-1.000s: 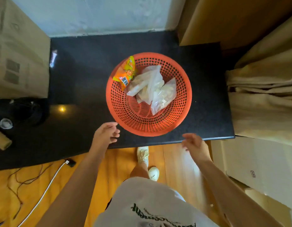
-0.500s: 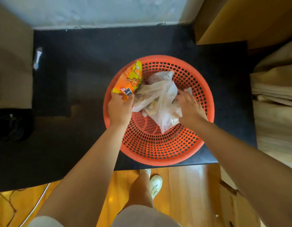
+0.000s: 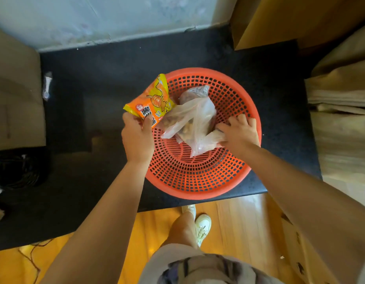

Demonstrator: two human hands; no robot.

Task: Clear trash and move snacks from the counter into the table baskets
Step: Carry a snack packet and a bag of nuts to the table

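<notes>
Snack packet (image 3: 152, 103) pinched at its near end by left hand (image 3: 137, 138), long axis slanting up over basket (image 3: 206, 181) rim; clear bags (image 3: 194, 121) inside, gripped by right hand (image 3: 239, 132) fingers.

The round perforated plastic basket (image 3: 198, 181) is orange-red, a grid of small holes across its wall. The crinkled snack packet (image 3: 152, 101) is orange with yellow borders and black lettering. The clear plastic bags (image 3: 195, 117) show brownish contents. The speckled stone counter (image 3: 116, 78) is black.
</notes>
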